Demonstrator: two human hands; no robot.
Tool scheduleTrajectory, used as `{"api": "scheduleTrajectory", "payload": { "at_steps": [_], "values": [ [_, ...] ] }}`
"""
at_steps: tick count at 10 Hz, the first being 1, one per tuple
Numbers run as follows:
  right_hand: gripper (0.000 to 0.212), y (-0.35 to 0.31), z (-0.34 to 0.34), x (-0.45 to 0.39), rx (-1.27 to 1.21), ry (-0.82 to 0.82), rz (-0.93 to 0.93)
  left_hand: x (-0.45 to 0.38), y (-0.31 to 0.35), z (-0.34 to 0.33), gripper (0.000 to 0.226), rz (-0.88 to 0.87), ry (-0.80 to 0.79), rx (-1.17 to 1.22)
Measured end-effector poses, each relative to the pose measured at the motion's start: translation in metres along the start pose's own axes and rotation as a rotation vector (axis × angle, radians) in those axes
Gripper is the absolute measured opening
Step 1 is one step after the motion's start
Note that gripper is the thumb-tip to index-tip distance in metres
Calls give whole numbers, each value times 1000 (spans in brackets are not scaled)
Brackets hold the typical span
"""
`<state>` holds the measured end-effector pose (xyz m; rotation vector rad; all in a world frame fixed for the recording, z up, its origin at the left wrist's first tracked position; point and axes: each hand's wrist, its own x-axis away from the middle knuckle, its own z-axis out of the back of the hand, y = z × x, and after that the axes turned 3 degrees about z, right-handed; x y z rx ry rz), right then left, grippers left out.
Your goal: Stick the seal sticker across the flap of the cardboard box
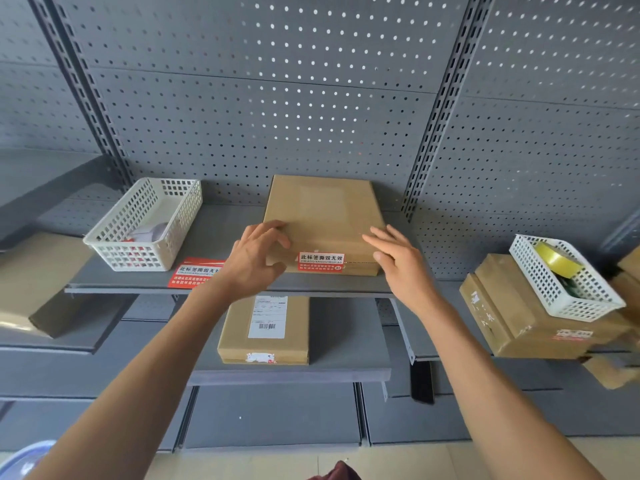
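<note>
A flat brown cardboard box (323, 216) lies on the grey shelf (221, 237), its back end against the pegboard. A red and white seal sticker (321, 262) sits over the box's front edge, running from the top face down the front. My left hand (254, 259) hovers at the box's front left corner, fingers spread and curved, holding nothing. My right hand (403, 263) is at the front right corner, fingers apart, with nothing in it. Whether either hand touches the box is unclear. A second red sticker sheet (194, 271) lies on the shelf beside my left wrist.
A white plastic basket (145, 225) with papers stands at the shelf's left. Below, another box (265, 330) with a shipping label rests on a lower shelf. At right, a white basket (568, 282) holding a yellow tape roll (556, 259) sits on stacked cartons (512, 313).
</note>
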<state>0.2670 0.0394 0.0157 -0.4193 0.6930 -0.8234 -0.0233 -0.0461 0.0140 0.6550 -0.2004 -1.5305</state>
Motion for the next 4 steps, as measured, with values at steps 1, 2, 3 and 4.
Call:
{"api": "scheduleTrajectory", "payload": {
  "at_steps": [1, 2, 3, 4],
  "values": [
    [34, -16, 33, 20, -128, 115, -48, -7, 4, 14, 23, 79, -89, 72],
    [26, -53, 75, 37, -227, 217, -63, -19, 12, 29, 23, 180, -69, 211],
    [23, -98, 126, 47, -370, 380, 58, -32, 19, 38, 31, 197, -44, 266],
    [32, -110, 189, 47, -457, 386, 210, -47, 28, 47, 38, 217, -63, 357]
  ]
}}
